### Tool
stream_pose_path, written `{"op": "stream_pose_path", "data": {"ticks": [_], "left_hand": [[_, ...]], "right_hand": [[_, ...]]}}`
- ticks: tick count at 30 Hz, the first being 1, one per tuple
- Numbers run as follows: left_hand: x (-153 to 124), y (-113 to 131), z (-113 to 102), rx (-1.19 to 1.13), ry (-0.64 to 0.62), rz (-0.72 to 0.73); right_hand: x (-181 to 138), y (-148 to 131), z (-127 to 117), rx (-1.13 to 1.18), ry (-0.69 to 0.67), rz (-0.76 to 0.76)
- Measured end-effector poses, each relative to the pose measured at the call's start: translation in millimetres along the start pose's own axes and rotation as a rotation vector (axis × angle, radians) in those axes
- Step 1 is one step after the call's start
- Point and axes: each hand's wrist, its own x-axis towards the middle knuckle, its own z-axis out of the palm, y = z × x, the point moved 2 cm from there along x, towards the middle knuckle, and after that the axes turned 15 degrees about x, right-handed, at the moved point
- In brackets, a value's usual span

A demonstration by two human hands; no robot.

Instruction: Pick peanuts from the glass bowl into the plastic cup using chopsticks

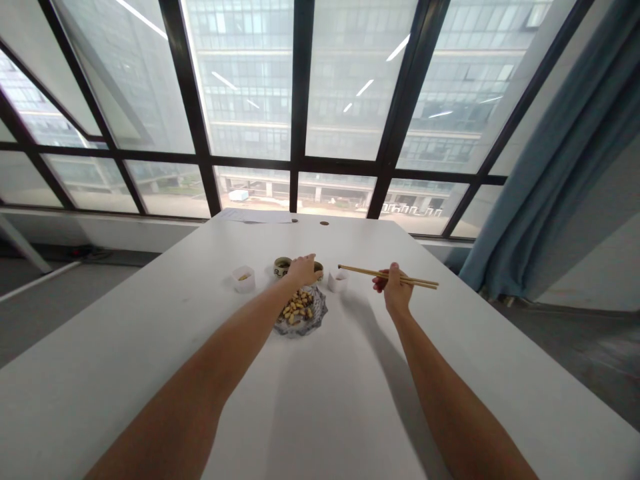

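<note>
My right hand is closed round a pair of wooden chopsticks, held almost level above the table. At their tips is a small dark bit, too small to name. My left hand grips a small dark-patterned cup, mostly hidden behind the fingers. A matching cup stands just left of it. Nearer to me, a scalloped glass dish holds yellowish and brown nut-like pieces, partly covered by my left forearm. Between my hands is a small white container.
Another white container with a few yellowish pieces stands left of the cups. White sheets of paper lie at the far edge of the white table. Windows rise behind it, and a blue curtain hangs at right.
</note>
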Motion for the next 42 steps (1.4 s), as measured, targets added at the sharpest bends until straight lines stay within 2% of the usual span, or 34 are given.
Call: {"op": "stream_pose_path", "data": {"ticks": [5, 11, 18, 20, 24, 27, 33, 36, 39, 42], "left_hand": [[9, -5, 3, -0.004, -0.047, -0.012], [7, -7, 7, -0.124, 0.074, 0.124], [3, -5, 10, -0.158, 0.104, 0.152], [3, -6, 10, -0.174, 0.105, 0.171], [5, -12, 13, -0.222, 0.082, 0.202], [7, -18, 15, -0.259, 0.058, 0.196], [11, -21, 14, -0.263, 0.012, 0.174], [12, -20, 13, -0.24, 0.009, 0.152], [7, -22, 7, -0.244, 0.034, 0.152], [-8, -31, -2, -0.262, 0.106, 0.147]], "right_hand": [[-2, 3, 3, -0.002, -0.032, 0.016], [-6, 2, 9, 0.003, -0.049, 0.017], [-17, 0, 19, -0.024, -0.066, 0.001], [-23, 2, 24, -0.041, -0.117, -0.017], [-36, 14, 36, -0.155, -0.35, 0.011], [-40, 16, 40, -0.216, -0.4, 0.01], [-38, -11, 46, -0.16, -0.277, -0.047], [-42, -27, 52, -0.131, -0.263, -0.035], [-47, -36, 57, -0.131, -0.299, -0.017], [-52, -39, 62, -0.183, -0.42, 0.04]]}}
